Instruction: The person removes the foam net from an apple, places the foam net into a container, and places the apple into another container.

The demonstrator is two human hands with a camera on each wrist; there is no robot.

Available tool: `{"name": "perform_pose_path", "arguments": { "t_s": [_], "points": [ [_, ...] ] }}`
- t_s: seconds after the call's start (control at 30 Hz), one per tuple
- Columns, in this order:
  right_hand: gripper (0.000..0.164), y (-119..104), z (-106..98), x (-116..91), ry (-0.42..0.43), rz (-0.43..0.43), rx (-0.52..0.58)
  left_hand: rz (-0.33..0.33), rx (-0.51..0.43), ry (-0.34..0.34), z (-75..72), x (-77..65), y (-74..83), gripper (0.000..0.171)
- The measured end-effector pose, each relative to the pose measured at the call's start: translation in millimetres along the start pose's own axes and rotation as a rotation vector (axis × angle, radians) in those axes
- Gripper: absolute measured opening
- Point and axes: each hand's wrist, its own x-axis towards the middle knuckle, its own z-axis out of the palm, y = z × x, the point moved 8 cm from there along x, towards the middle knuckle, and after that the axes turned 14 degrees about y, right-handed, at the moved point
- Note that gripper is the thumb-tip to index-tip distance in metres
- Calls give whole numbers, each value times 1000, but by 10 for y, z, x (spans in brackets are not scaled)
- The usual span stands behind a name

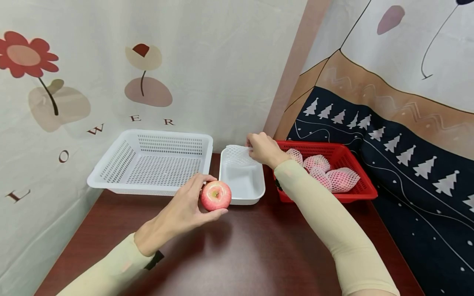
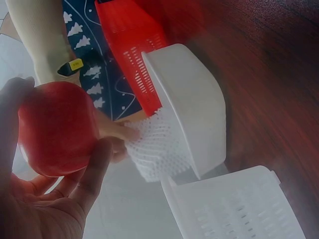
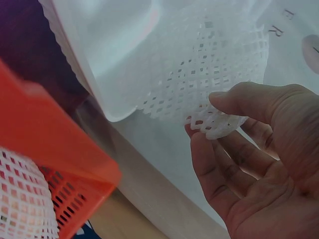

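Red apple (image 1: 216,195), held in our curled left fingers (image 1: 192,188), may slip if we loosen them while our right fingers (image 3: 207,167) pinch white netting (image 1: 237,153).

Right hand (image 3: 279,174) pinches foam net (image 3: 199,69) beside white tray (image 3: 99,40)

The thumb lies over the near edge of the white mesh, with the fingers beneath it. From there the net spreads up and away, limp and see-through, overlapping the tray's end; whether the two touch is unclear. At lower left stands a red-orange basket (image 3: 65,134) with a slotted wall, and in it a rounded bundle (image 3: 22,199) wrapped in white netting, pinkish through the gaps. A dark tabletop (image 3: 22,35) fills the upper left corner. The pale curtain (image 3: 284,64) at upper right carries the letters E and R.
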Motion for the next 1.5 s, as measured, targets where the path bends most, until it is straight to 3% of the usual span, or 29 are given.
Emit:
{"name": "perform_pose_path", "arguments": {
  "t_s": [0.57, 0.8, 1.07, 1.5],
  "points": [
    [23, 81, 352, 123, -98, 63, -88, -5, -2, -17, 34, -17, 24, 79],
    [24, 129, 567, 123, -182, 23, -85, 3, 15, -10, 23, -5, 36, 80],
    [36, 70, 469, -36, -279, 55, -85, -10, 25, -18, 25, -12, 21, 81],
    [49, 109, 327, -68, -274, 52, -68, -18, 25, -26, 27, -15, 3, 80]
  ]
}}
